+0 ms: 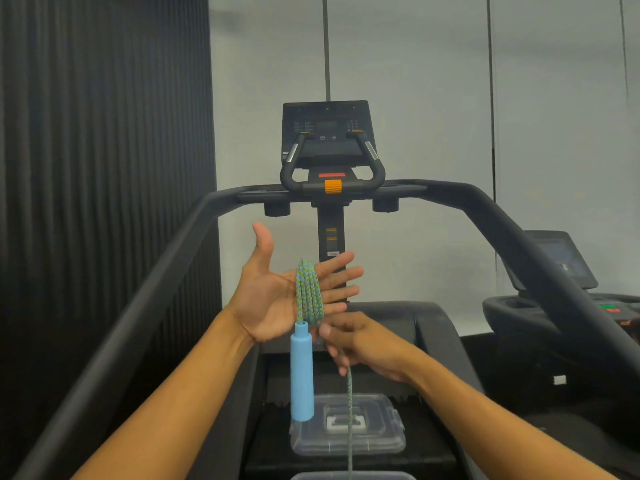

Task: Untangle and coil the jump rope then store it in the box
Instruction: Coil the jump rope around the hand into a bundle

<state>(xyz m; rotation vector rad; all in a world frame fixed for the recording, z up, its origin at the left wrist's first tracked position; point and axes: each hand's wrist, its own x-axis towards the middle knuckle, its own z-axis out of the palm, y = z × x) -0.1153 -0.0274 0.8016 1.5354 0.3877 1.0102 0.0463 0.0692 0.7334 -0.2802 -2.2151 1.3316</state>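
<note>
My left hand [277, 292] is held up flat, fingers spread and pointing right, with several loops of the green-and-blue braided jump rope [307, 292] wound around its palm. One light blue handle [302, 372] hangs straight down from the loops. Just below, my right hand [360, 344] pinches the free strand of the rope, which runs down from it to the bottom of the frame. A clear plastic box lid [377, 441] lies on the treadmill belt below my hands. The rim of the box [349, 475] shows at the bottom edge.
I stand on a black treadmill; its handrails [145, 296] slope up on both sides to the console [327, 133] ahead. A second treadmill [561, 265] stands to the right. A dark slatted wall fills the left.
</note>
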